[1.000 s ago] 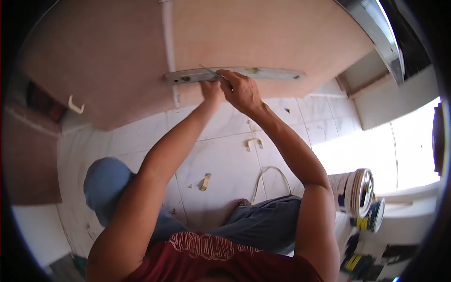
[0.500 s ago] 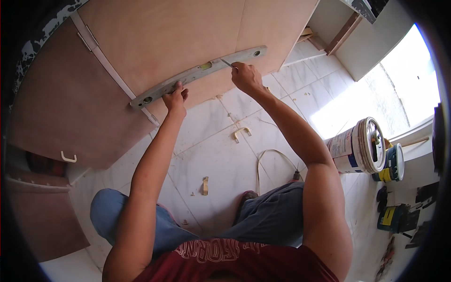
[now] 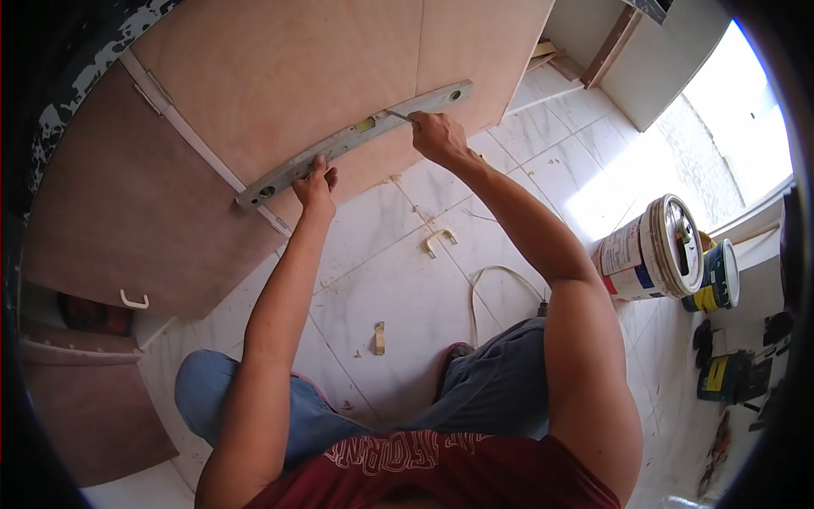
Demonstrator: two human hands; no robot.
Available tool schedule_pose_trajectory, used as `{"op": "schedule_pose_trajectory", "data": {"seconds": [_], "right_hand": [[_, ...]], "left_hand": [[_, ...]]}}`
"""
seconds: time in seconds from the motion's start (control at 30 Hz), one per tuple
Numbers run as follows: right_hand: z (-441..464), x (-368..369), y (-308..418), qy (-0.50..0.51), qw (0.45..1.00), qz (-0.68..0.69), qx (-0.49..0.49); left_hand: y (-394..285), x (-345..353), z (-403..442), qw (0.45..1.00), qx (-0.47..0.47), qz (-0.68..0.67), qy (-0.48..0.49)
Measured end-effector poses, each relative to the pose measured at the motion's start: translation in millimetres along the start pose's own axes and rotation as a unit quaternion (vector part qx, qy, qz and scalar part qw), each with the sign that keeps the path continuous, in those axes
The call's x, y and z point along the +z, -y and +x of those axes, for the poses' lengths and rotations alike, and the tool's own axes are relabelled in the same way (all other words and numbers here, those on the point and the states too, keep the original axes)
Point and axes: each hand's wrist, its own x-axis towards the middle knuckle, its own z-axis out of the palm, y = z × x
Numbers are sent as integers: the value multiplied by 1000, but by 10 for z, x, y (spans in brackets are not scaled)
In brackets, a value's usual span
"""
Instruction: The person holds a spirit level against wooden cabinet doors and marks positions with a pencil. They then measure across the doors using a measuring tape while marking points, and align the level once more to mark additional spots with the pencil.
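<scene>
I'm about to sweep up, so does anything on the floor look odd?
Yes: a loose handle lies mid-picture on the tiles. It looks odd because a similar handle is mounted on the brown door.

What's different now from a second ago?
The right hand and its thin tool moved right along the level, from left of its yellowish vial to right of it. The left hand stayed at the level; the loose handle on the floor stayed put.

Single head-worn view, fisheye, facing forward and down, low over floor (image 3: pixel 377 263)
</scene>
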Motion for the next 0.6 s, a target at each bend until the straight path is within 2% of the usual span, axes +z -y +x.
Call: {"op": "schedule_pose_trajectory", "data": {"seconds": [0.17, 0.37, 0.6], "right_hand": [[26, -64, -111, -16, 1000, -16, 13], [34, -64, -84, 7, 997, -27, 77], [42, -8, 49, 17, 995, 17, 96]], "left_hand": [[40, -12, 68, 1000, 0, -1, -4], [38, -11, 62, 1000, 4, -4, -1], [48, -15, 76, 1000, 1, -15, 4]]}}
